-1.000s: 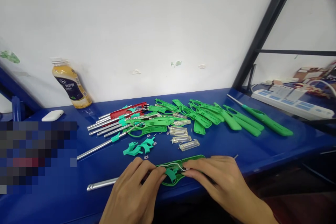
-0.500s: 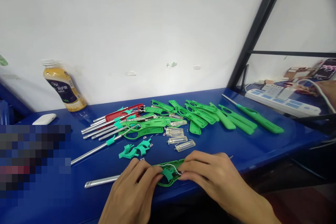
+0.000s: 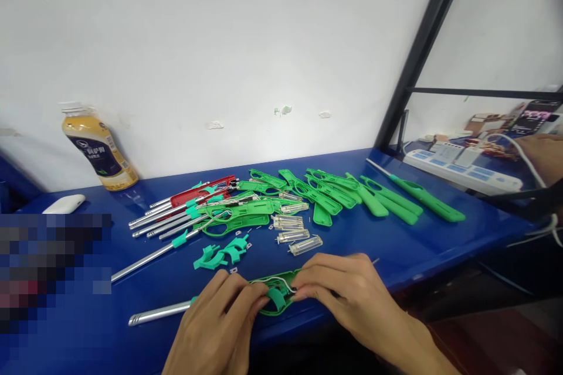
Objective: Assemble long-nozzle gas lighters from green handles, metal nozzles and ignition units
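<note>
Blue tabletop [image 3: 373, 246]: back edge along the white wall [image 3: 197, 41], right side narrowing toward a black metal post [image 3: 416, 58]. Front edge climbs from lower centre to the right of the frame, close under both hands. Glossy blue surface lies between the right hand and the green pieces above it, and also left of the silver nozzle tube [image 3: 160, 313].

Open green lighter shell [image 3: 288, 277] at lower centre, near the front edge, between the hands. Left hand [image 3: 213, 322]: fingers curled, fingertips at the shell's left part, by a curved teal trigger [image 3: 277, 299]. Right hand [image 3: 352, 284]: thumb and forefinger pinched together at the end of a thin white wire [image 3: 277, 279]; anything smaller in the pinch is hidden.

Materials, centre: clear plastic fuel tanks [image 3: 305, 245], boxy; loose teal triggers [image 3: 222, 253], hooked, matte; hollow green shell halves [image 3: 325, 190], overlapping, ribbed inside; red shell halves [image 3: 200, 192] among shiny metal tubes [image 3: 152, 261]. Right of these, a long-nosed green lighter [image 3: 426, 199].

Upper left: yellow drink bottle [image 3: 99, 155], dark label; smooth white case [image 3: 65, 204] below. Right: white power strip [image 3: 461, 171]; another person's hand [image 3: 543, 155], blurred, at the frame edge.
</note>
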